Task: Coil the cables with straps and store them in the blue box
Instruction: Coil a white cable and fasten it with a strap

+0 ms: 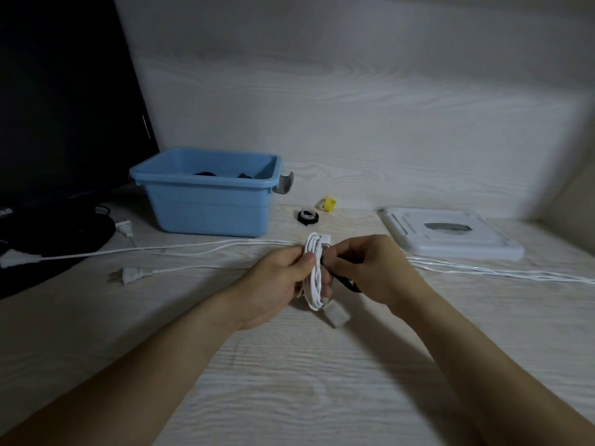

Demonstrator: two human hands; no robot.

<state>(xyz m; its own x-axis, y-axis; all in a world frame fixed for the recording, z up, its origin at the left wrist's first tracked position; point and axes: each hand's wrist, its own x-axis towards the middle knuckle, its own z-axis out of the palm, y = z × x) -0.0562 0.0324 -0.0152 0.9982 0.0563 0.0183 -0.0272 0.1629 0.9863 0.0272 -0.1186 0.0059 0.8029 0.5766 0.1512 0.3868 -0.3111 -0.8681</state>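
Coiled white cable (pixel 314 272) shows no legible writing.

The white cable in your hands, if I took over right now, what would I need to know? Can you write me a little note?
Left hand grips the coiled white cable just above the table.
Right hand pinches a black strap against the coil; it is not fastened yet.
Blue box sits back left, with dark things already inside.
Spare straps: a black roll and a yellow one beside the box.
Left to do: fasten this strap, put the coil in the box, then coil the loose white cables still stretched across the table.
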